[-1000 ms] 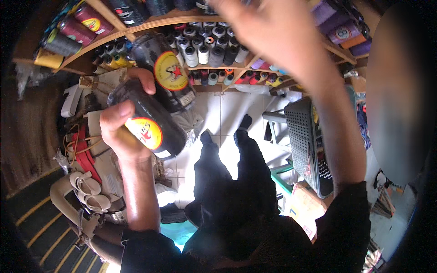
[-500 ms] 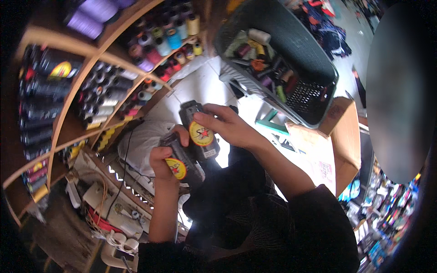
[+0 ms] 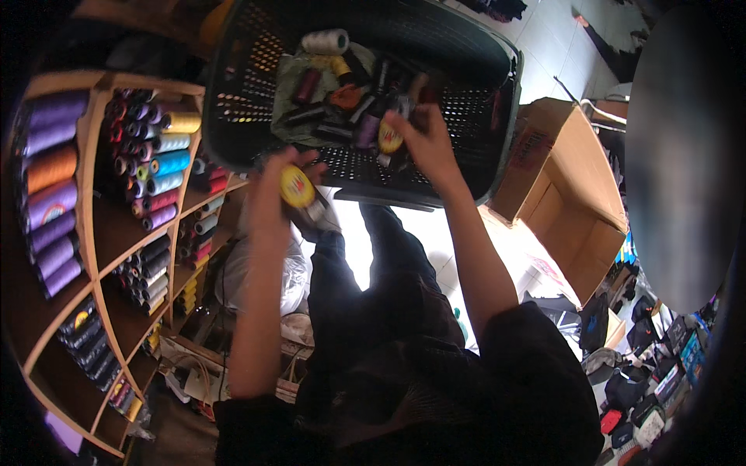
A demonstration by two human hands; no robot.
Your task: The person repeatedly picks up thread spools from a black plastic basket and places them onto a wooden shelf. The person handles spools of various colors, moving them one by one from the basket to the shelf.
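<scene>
Two dark thread spools with round yellow end labels are in hand, one in each. The left-hand spool sits just outside the basket, below its near wall, with the left hand wrapped around its dark body, fingers closed so the yellow disc faces up toward the camera. The right-hand spool is inside the basket, low against the pile of other spools, and the right hand grips it from the side with fingers curled shut. Held by their sides like this, both spools keep their labelled ends in plain sight.

The basket is dark perforated plastic, rectangular with rounded corners, its walls a grid of small holes. It holds a loose jumble: a pale cream spool at the far side, maroon, orange and black ones lying at all angles over a greenish cloth or bag (hard to tell which).

To the left, wooden shelves slant in tiers, with wound cones of purple, orange, blue and pink thread laid on their sides so the ends face out. An open cardboard box stands to the right of the basket, on pale tiled floor.
</scene>
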